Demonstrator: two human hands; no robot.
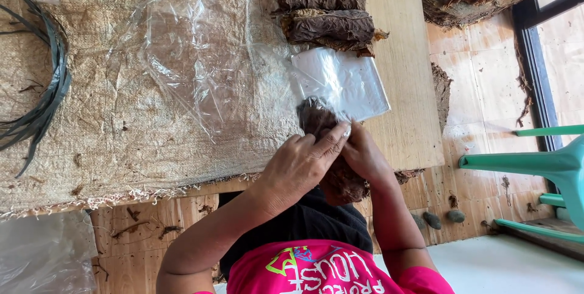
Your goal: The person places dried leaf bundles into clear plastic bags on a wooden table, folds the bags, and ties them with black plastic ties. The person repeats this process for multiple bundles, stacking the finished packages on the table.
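A small clear plastic bag (344, 82) lies on the counter (401, 130), its mouth toward the person; just beyond its far end sit two pressed bundles of dark brown leaves (325, 11), one against the other. A larger crumpled clear plastic sheet (188, 57) is spread on the burlap cloth (121, 136) to the left, and another clear bag (42, 257) shows at the lower left corner. A coil of dark strips (42, 99) rests at the cloth's left edge.

The left hand (304, 163) and right hand (364, 154) are both clenched around a brown leaf bundle (328, 148) — its far tip sits at the small bag's opening, the rest runs under the palms toward the person's body. A green plastic chair (541, 166) stands at right.
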